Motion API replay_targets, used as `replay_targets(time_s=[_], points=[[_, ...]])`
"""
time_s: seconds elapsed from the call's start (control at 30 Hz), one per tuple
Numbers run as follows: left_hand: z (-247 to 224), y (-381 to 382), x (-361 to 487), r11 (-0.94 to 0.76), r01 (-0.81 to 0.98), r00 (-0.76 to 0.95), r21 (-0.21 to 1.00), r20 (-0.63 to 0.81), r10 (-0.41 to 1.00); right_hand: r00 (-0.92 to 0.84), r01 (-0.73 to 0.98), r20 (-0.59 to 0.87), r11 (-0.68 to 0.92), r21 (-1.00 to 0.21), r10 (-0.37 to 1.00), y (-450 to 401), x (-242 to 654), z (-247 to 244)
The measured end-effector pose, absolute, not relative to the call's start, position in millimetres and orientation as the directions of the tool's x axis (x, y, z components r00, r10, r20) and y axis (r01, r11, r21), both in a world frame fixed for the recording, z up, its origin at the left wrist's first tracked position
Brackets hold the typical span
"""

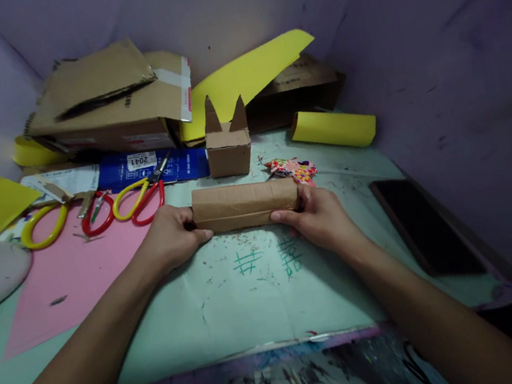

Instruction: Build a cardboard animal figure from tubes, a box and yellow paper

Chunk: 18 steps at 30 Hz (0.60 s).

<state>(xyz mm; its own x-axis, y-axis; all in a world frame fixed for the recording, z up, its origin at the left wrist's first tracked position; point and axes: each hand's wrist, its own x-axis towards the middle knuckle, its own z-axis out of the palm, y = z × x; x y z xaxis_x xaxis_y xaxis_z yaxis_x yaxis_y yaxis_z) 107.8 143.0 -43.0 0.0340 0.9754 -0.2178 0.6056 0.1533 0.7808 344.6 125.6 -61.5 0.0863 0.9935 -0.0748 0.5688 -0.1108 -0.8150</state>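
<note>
A long folded piece of brown cardboard (245, 201) lies crosswise between my hands, just above the pale green table covering. My left hand (174, 236) grips its left end, thumb along the lower front edge. At the right end my right hand (313, 212) holds it the same way, thumb on the front and the other fingers partly hidden behind. Directly behind stands a small cardboard box (229, 151) with two pointed, ear-like flaps. A colourful patterned piece (293, 169) lies just behind my right hand.
Two pairs of scissors (46, 226) (145, 198) lie at left, near pink paper (77, 274) and a blue packet (185, 164). Cardboard boxes (102, 112) and yellow sheets (244, 79) stand at the back. A yellow roll (335, 128) and dark phone-like object (425, 225) are at right.
</note>
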Motion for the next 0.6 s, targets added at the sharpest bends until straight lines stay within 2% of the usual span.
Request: replay_targets(time_s=[0.23,0.43,0.5,0.6], points=[[-40.5,140.5,108.1,0.121,0.578,0.069,0.807,-0.196,0.978,0.084,0.649,-0.011,-0.063,-0.758,0.996,124.0,343.4,-58.8],[-44.0,141.5,107.2,0.091,0.522,0.114,0.848,-0.174,0.978,0.105,0.652,-0.008,-0.075,-0.755,0.994,124.2,342.5,-59.6],[-43.4,140.8,104.6,0.062,0.482,0.141,0.874,-0.148,0.979,0.125,0.526,-0.019,-0.083,-0.847,0.992,124.5,341.8,-59.1],[-39.0,139.8,96.9,-0.033,0.383,0.134,0.923,-0.020,0.991,0.120,0.115,-0.152,-0.166,-0.979,0.981,124.6,340.7,-52.7]])
